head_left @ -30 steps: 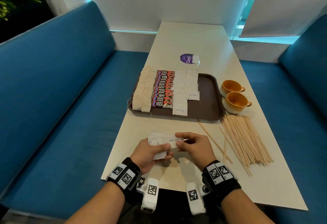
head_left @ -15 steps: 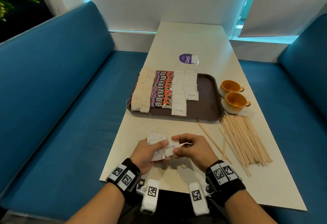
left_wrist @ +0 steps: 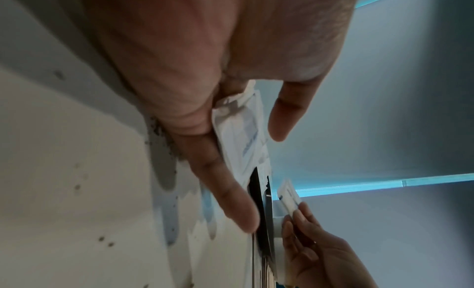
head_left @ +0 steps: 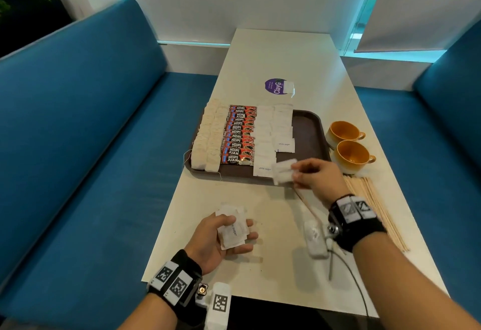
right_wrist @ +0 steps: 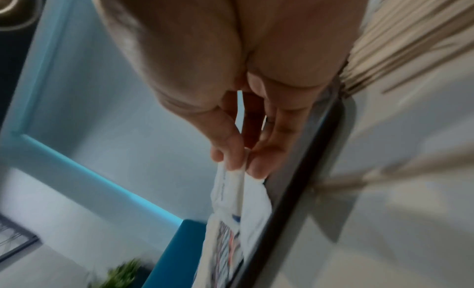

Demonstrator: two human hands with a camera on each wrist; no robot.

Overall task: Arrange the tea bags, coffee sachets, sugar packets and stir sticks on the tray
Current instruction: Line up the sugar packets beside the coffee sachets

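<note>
A dark brown tray [head_left: 308, 131] holds rows of tea bags [head_left: 208, 137], red coffee sachets [head_left: 238, 138] and white sugar packets [head_left: 268, 142]. My right hand [head_left: 316, 176] pinches a white sugar packet [head_left: 282, 171] by its edge, just above the tray's near rim; the same sugar packet [right_wrist: 231, 193] hangs below the fingertips [right_wrist: 234, 160]. My left hand [head_left: 223, 238] holds a small stack of sugar packets [head_left: 231, 228] over the table near me; in the left wrist view that stack [left_wrist: 243, 132] sits between thumb and fingers. The stir sticks [head_left: 374, 204] lie on the table at the right.
Two orange cups [head_left: 350, 147] stand right of the tray. A purple round sticker [head_left: 276, 86] with a white packet by it lies beyond the tray. Blue benches [head_left: 86, 131] flank the white table [head_left: 286, 53]. One loose stick [head_left: 305, 203] lies near my right wrist.
The hands have parted. My right hand took one sugar packet from the stack and carried it forward to the tray's near edge; the left hand stays near me with the rest.
</note>
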